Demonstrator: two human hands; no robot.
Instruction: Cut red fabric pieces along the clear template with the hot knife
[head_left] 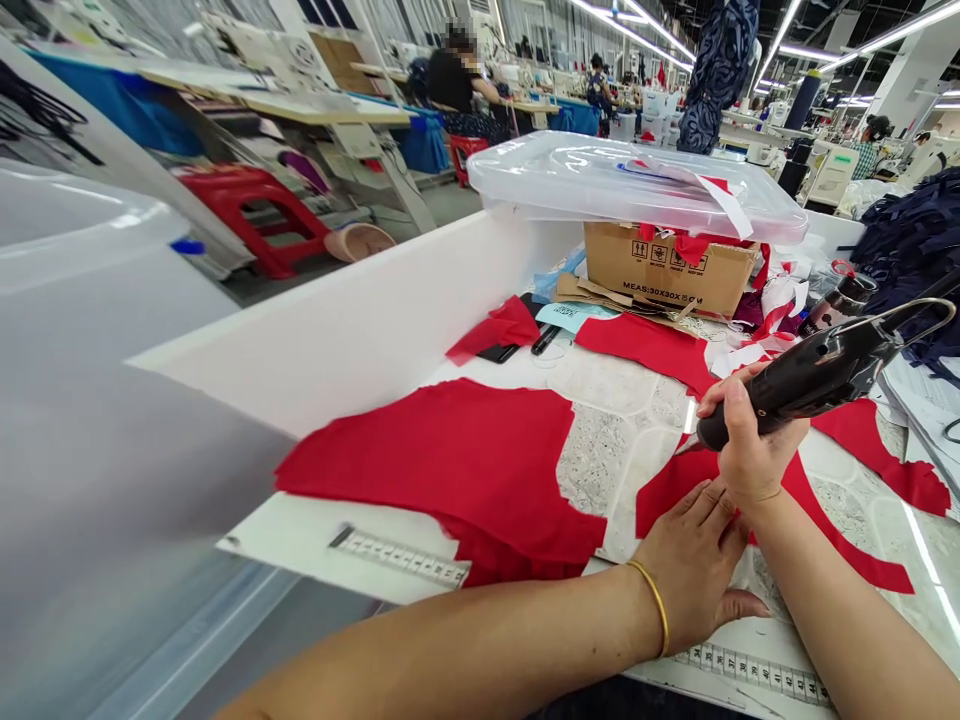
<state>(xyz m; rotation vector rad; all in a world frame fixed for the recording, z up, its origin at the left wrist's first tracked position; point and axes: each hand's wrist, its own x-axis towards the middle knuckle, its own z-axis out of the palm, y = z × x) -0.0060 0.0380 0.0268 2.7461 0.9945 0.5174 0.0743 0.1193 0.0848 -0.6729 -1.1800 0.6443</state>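
I read the right fingers (pixel 731 395) as curled firmly around a black handheld electric fabric cutter with a bent metal loop at its rear (pixel 814 375), its narrow tip angled down just left of those fingers. The left fingers (pixel 709 510) are spread apart and pressed flat on a curved red cloth strip (pixel 847 535), which lies directly beneath both hands on a white bench (pixel 270 535). A thin gold bangle (pixel 656 605) circles the wrist behind the left fingers.

The main hazard I see is the cutter tip sitting close to the left fingers: one slip could catch the skin. If the left fingers ease their pressure, the thin cloth could slide and leave a ragged edge. Loose scraps beyond the right fingers could also snag the tip.

I count five red cloth pieces, though the two parts under the fingers may be joined, which I cannot confirm. Left of the fingers lies the largest, a broad red cloth panel (pixel 442 480). Ahead of them I count one clear plastic box lid (pixel 637 175), one brown cardboard carton (pixel 667 260), and one black pen (pixel 546 340). Two printed white ruler strips (pixel 397 555) run along the bench edge
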